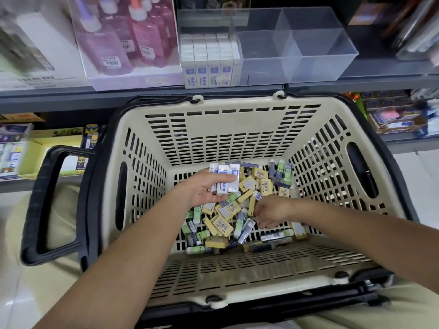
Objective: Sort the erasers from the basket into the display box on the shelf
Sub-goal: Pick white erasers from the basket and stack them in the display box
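Observation:
A cream plastic basket (223, 136) with black handles sits below me, its floor covered by several loose erasers (223, 224) in yellow, green and blue-white sleeves. My left hand (204, 191) is inside the basket and grips a small bunch of white erasers with blue labels (225, 176). My right hand (270, 212) is lower on the pile, fingers curled down among the erasers; whether it pinches one is hidden. On the shelf above stands a clear display box (308, 55). Its left compartment is packed with white-blue erasers (209, 60); the other compartments hold nothing.
Pink glue bottles in a clear case (118, 39) stand left of the display box. A grey shelf edge (142, 93) runs just above the basket rim. Lower shelves at left and right hold boxed stationery (399, 119). The basket's black handle (50, 205) sticks out left.

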The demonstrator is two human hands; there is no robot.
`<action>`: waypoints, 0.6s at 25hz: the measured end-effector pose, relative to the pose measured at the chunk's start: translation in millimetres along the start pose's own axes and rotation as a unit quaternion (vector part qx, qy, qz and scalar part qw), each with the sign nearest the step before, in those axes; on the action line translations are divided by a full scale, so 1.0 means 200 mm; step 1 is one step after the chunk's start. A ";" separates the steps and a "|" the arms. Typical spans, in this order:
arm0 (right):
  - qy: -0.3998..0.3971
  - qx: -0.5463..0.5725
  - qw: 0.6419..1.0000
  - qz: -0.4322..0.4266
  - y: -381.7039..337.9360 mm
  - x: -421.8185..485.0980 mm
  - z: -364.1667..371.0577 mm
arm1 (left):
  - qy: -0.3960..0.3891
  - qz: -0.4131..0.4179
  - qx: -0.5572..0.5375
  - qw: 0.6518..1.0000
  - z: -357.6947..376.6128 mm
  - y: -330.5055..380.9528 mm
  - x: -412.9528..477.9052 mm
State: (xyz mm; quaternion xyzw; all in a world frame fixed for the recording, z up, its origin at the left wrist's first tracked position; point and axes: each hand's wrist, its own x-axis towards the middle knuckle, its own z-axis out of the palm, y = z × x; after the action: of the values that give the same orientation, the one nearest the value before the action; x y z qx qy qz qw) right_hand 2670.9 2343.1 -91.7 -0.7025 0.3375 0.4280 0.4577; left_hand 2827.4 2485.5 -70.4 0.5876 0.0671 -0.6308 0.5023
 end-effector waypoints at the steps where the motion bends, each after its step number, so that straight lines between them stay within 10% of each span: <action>1: 0.020 0.018 0.999 -0.026 -0.01 0.01 0.01 | 0.004 -0.002 0.000 1.000 0.00 0.00 0.00; 5: 0.047 0.071 0.992 -0.098 0.00 0.03 -0.02 | 0.021 0.001 -0.008 1.000 -0.02 0.00 0.01; 10: 0.016 -0.313 0.932 -0.182 0.01 0.07 0.07 | 0.024 0.004 -0.008 1.000 -0.03 -0.01 0.01; 15: 0.089 -0.412 0.880 -0.218 0.00 0.05 0.02 | 0.024 0.009 -0.002 1.000 -0.04 0.00 0.01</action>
State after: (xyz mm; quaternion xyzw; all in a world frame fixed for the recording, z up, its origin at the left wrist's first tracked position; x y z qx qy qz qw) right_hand 2674.2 2347.2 -101.7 -0.9186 0.0091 0.3534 0.1768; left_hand 2833.0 2491.2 -74.4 0.6024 0.0747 -0.6116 0.5074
